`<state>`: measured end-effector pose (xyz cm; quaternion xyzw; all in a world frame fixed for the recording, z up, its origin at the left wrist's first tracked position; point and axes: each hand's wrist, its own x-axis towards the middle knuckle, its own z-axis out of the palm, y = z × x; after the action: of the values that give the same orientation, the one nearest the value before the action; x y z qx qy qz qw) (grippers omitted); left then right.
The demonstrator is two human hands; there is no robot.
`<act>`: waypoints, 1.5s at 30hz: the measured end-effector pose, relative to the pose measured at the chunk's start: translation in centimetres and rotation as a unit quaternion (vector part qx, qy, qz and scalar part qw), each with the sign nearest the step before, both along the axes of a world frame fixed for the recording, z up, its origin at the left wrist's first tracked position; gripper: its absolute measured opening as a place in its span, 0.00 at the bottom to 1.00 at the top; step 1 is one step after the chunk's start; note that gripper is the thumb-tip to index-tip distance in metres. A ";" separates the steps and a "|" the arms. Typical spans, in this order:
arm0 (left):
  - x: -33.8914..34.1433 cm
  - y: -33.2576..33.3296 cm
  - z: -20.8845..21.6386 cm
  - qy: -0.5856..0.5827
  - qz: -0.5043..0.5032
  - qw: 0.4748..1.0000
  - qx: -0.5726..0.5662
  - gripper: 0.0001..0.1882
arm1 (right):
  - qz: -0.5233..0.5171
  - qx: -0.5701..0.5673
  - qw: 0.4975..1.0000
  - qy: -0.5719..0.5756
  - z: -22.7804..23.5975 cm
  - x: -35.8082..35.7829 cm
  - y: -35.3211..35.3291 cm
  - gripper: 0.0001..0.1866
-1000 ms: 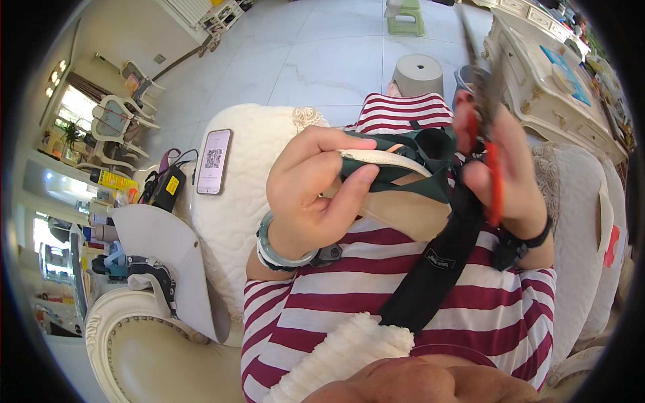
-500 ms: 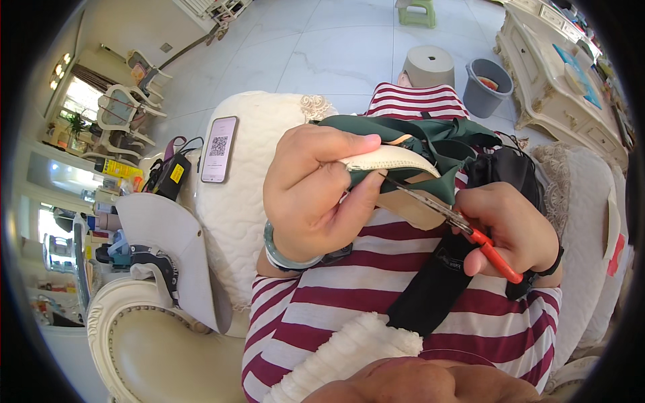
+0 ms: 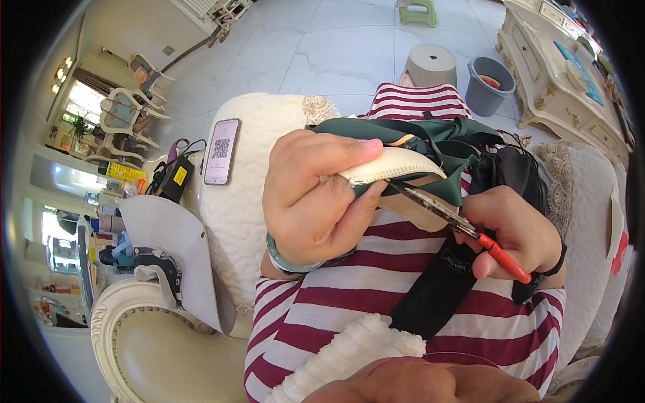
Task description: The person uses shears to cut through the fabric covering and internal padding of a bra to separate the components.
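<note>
My left hand (image 3: 316, 195) is closed, pinching a cream curved piece (image 3: 396, 163) with a line of stitching along its edge between thumb and fingers. Dark green ribbon-like fabric (image 3: 403, 127) wraps behind and beside this piece, and a tan flat part (image 3: 420, 213) shows below it. Red-handled scissors (image 3: 496, 254) are gripped in my right hand (image 3: 517, 225). Their metal blades run up and left, with the tips close to my left thumb, under the cream piece. Whether the tips touch the piece cannot be made out.
A phone (image 3: 221, 152) lies on the cream quilted cover (image 3: 242, 221) to the left, near a grey visor hat (image 3: 175, 235) and a black device (image 3: 173, 178). Black fabric (image 3: 514, 171) sits on the right. Beyond are a grey bucket (image 3: 487, 97) and a round stool (image 3: 431, 67).
The scissors and my right hand have shifted slightly down and right. My left hand keeps its pinch on the cream piece. The whole view has moved a little.
</note>
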<state>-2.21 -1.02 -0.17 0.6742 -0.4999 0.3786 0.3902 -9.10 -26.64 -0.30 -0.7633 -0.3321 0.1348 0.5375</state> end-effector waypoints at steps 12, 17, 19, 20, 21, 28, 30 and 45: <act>-0.8 -0.4 -0.1 0.141 -0.036 0.989 -0.038 0.09 | -0.011 0.050 0.996 0.071 0.4 -0.2 0.4 0.32; -1.6 -0.4 0.5 0.269 -0.014 0.963 -0.026 0.10 | -0.006 0.058 0.995 0.082 0.2 -0.2 0.2 0.32; -1.6 -0.4 0.4 0.271 -0.016 0.962 -0.022 0.10 | 0.004 0.040 0.997 0.067 0.1 -0.2 -0.1 0.32; -1.6 -0.4 0.4 0.272 -0.017 0.962 -0.019 0.10 | 0.016 0.022 0.998 0.052 0.1 -0.2 -0.1 0.32; -1.5 -0.4 0.3 0.274 -0.015 0.961 -0.020 0.10 | 0.017 0.022 0.998 0.053 0.0 -0.1 -0.2 0.32; -1.2 -0.7 -0.1 0.216 0.011 0.976 -0.029 0.02 | -0.123 0.085 0.988 -0.047 0.8 -0.3 0.8 0.29; -0.6 -1.0 -0.2 0.190 -0.001 0.982 -0.014 0.03 | -0.217 0.053 0.967 -0.124 1.2 0.2 1.4 0.25; 0.2 0.2 -1.0 0.215 -0.100 0.971 0.019 0.08 | -0.106 0.343 0.920 0.155 -1.4 2.4 5.2 0.14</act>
<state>-2.00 -0.81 -1.17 0.6937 -0.4757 0.1743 0.5120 -6.67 -21.41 -1.72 -0.5324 -0.1876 0.0718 0.8223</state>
